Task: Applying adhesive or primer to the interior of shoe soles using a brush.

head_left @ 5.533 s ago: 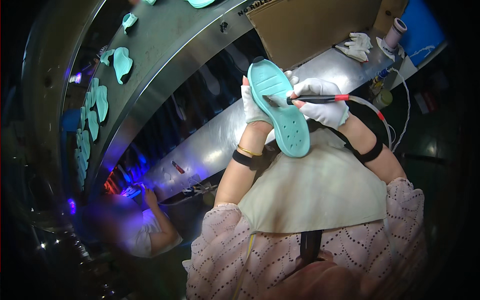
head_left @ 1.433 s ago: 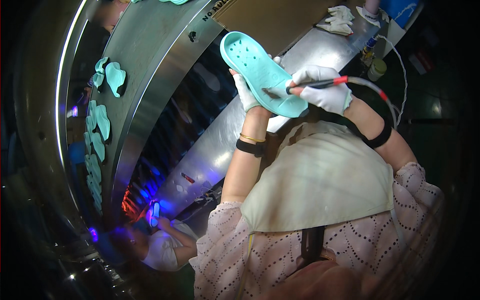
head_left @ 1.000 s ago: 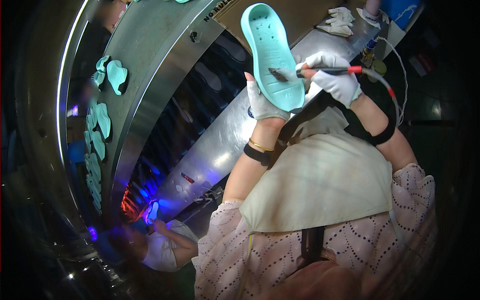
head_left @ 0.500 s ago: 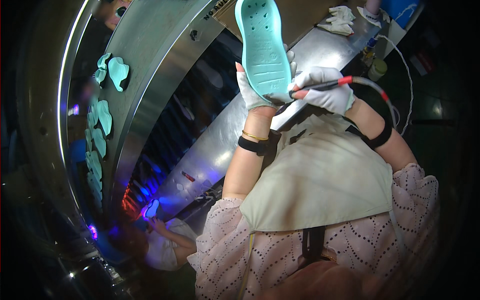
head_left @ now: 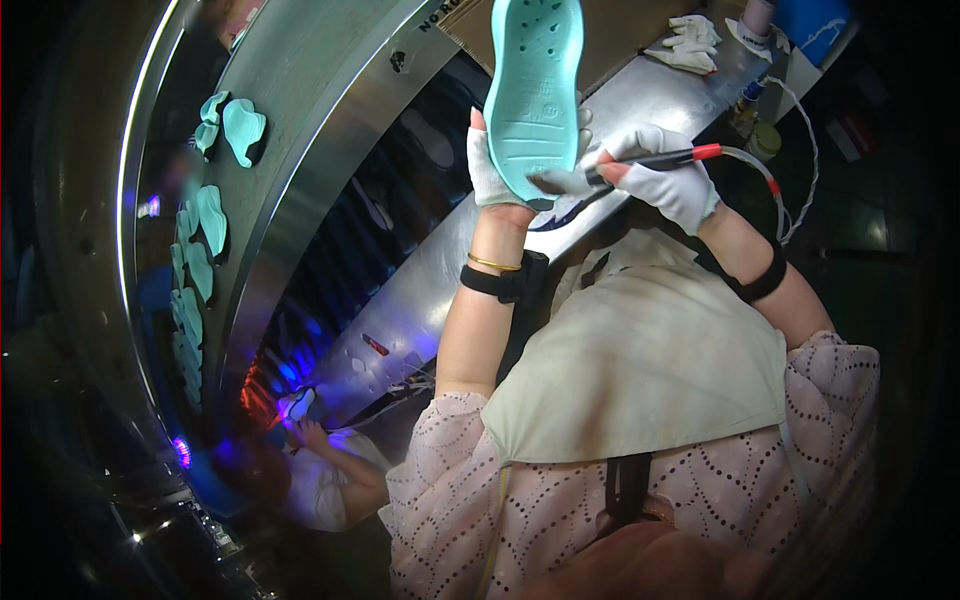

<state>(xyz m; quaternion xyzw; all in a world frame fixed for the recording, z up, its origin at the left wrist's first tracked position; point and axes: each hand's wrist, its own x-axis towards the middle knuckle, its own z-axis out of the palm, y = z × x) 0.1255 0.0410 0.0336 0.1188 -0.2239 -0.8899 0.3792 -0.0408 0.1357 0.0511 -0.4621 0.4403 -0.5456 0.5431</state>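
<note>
Above the desk (head_left: 645, 100), in mid-air ahead of the chest: teal sole (head_left: 530, 105), inner face toward the camera, carried by the left grip (head_left: 492, 170) alone. Left grip is wrapped round the near end from below, thumb on the left edge, fingertips (head_left: 585, 118) showing past the right edge. Long axis runs away from the person, near vertical in view; the holed end is far and meets the top of the frame.

Right grip (head_left: 660, 185) is closed on the brush (head_left: 670, 158), apart from the sole. Key relation: sole lies to the left of the right grip and mostly farther out, only its near end roughly level with it. Brush points left, roughly across the sole's long axis, bristles (head_left: 558, 181) over the near end, just beside the dark patch (head_left: 541, 204) on its rim (looks like contact, can't confirm from this angle). Left is the nearer hand; right gets to the sole only through the brush.

Cable (head_left: 768, 180) trails off the handle to the right, on the side away from the sole. Spare gloves (head_left: 692, 42) on the desk beyond the right grip, belt (head_left: 300, 80) with more teal pieces (head_left: 244, 132) well off to the left
</note>
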